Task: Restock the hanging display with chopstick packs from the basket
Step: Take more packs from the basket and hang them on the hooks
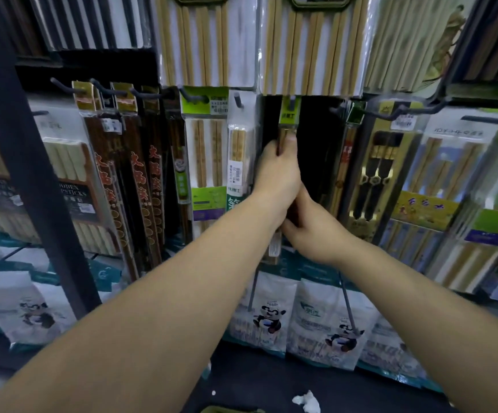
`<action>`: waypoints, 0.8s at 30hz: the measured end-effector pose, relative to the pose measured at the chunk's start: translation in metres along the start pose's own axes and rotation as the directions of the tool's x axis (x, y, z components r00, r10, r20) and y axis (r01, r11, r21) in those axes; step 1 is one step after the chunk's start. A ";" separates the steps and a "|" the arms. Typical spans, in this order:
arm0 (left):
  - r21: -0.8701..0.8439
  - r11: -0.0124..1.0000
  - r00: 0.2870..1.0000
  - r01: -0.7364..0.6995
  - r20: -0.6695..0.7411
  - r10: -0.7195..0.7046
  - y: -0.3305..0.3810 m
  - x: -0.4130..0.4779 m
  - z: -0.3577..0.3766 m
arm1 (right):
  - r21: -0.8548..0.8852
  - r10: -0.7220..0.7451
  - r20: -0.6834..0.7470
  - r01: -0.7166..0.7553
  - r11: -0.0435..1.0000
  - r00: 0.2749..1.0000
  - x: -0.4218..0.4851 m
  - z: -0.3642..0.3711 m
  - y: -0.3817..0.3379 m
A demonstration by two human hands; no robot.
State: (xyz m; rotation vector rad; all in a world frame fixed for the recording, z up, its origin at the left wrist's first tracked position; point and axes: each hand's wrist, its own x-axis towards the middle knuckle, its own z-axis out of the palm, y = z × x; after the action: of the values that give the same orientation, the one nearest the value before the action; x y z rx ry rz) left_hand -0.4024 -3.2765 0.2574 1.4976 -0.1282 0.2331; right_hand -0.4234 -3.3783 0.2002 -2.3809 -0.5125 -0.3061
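Note:
A narrow chopstick pack (289,117) with a green-yellow header card stands upright at the middle of the hanging display, its header at a dark peg (292,102). My left hand (277,171) grips the pack just below the header, thumb up along it. My right hand (313,228) holds the lower part of the same pack, fingers curled round it. The pack's bottom end (274,248) shows below both hands. The basket is not clearly in view.
Other chopstick packs hang on pegs to the left (236,156) and right (375,174). Large bamboo packs (310,49) hang above. Panda-printed bags (268,314) line the lower shelf. A dark post (18,144) stands at left. Crumpled paper (307,402) lies on the floor.

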 end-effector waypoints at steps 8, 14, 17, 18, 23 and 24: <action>0.112 0.993 0.995 0.042 0.081 -0.051 -0.020 -0.024 -0.004 | 0.099 0.106 0.061 -0.112 0.989 0.992 -0.031 0.002 0.016; 0.157 0.988 0.962 0.002 0.271 -0.045 -0.073 -0.134 -0.049 | -0.052 0.119 -0.056 -0.122 0.991 0.991 -0.107 0.018 0.019; 0.202 0.976 0.983 0.087 0.140 -0.116 -0.124 -0.182 -0.088 | -0.088 0.161 0.069 -0.155 0.984 0.984 -0.152 0.049 0.029; 0.251 0.959 0.987 0.130 0.064 -0.150 -0.144 -0.195 -0.101 | -0.086 0.190 0.146 -0.179 0.980 0.971 -0.167 0.065 0.034; 0.512 0.724 0.886 0.463 -0.251 -0.389 -0.251 -0.257 -0.159 | -0.164 0.285 0.581 -0.233 0.959 0.763 -0.242 0.168 0.076; 0.598 0.618 0.857 0.511 -0.298 -0.420 -0.270 -0.268 -0.170 | -0.203 0.310 0.633 -0.234 0.951 0.710 -0.256 0.190 0.086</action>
State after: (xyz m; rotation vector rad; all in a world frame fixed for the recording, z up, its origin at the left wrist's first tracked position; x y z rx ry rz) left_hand -0.6097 -3.1427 -0.0780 2.1640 0.5154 -0.0721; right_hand -0.5994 -3.3843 -0.0795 -2.5897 -0.4417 0.6994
